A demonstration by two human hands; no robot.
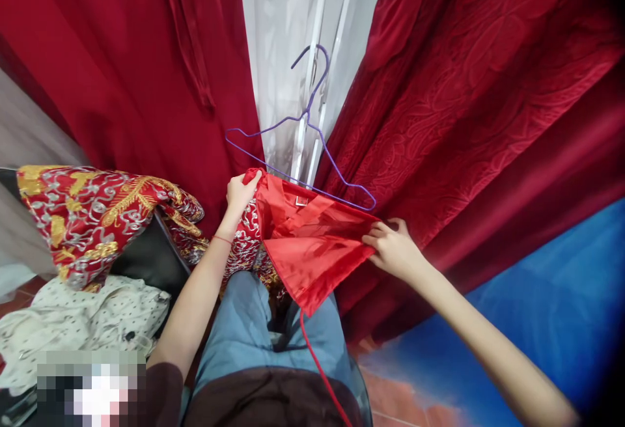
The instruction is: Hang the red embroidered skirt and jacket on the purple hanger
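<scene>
Both hands stretch a red garment [319, 264] with a shiny lining across my lap. My left hand [241, 196] pinches its bunched left edge, thumb on top. My right hand [393, 248] grips the opposite edge, fingers curled over the cloth. A small white label [301, 201] shows inside, and silver-patterned outer fabric [247, 235] appears below my left hand. From the lower corner a red cord [317, 355] trails toward me. Just beyond the upper edge is a purple wire hanger [295, 118]; its lower bar runs along the cloth, and I cannot tell whether they are joined.
Dark red curtains [469, 88] hang on both sides of a white curtain [276, 43]. To the left, red-and-gold embroidered cloth [107, 212] drapes over a black surface [151, 251], above dotted white cloth [97, 310]. Blue material [551, 303] lies at right.
</scene>
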